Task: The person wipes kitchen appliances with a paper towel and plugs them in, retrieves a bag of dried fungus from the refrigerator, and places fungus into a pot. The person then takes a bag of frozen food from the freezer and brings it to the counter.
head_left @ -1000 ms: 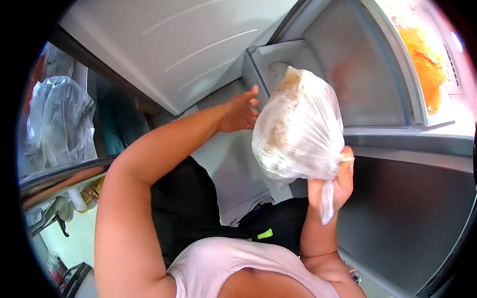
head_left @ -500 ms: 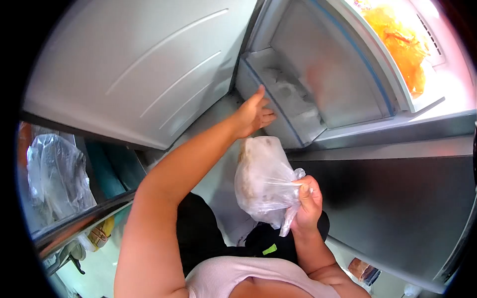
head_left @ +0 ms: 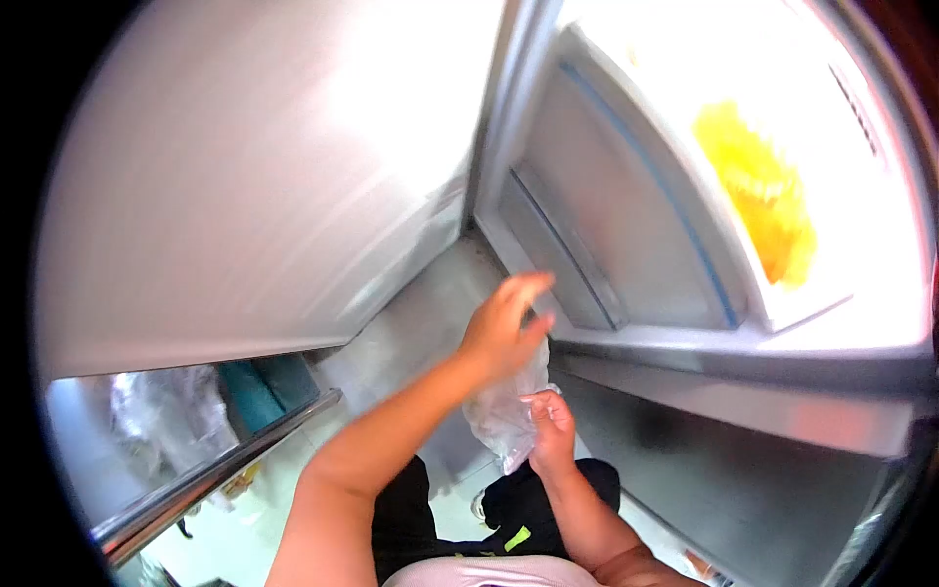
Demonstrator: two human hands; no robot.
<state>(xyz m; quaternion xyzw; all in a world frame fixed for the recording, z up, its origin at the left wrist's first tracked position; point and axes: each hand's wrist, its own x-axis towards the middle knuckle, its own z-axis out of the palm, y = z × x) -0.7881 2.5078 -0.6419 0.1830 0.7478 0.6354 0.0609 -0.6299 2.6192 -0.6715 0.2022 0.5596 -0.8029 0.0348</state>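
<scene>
My right hand [head_left: 553, 430] is closed on the gathered neck of a clear plastic bag [head_left: 504, 421] with something whitish inside. The bag hangs low in front of my knees, and my left forearm and hand hide part of it. Over the bag's upper end is my left hand [head_left: 504, 328], slightly blurred, its fingers apart and nothing in them. Just beyond it stands the lower refrigerator drawer [head_left: 559, 249], a frosted, translucent one, pushed in. I cannot tell whether my left hand touches the bag.
A large white refrigerator door [head_left: 264, 196] stands open on the left. An orange-yellow bundle [head_left: 758, 196] lies in the bright upper compartment. At lower left, an open drawer with a metal front rail [head_left: 235, 460] holds another plastic bag [head_left: 176, 416]. A dark panel [head_left: 724, 479] is at right.
The lower drawer has gone from pulled out to pushed in. The bag and my right hand have moved slightly left, and my left hand now overlaps the bag. The view has tilted.
</scene>
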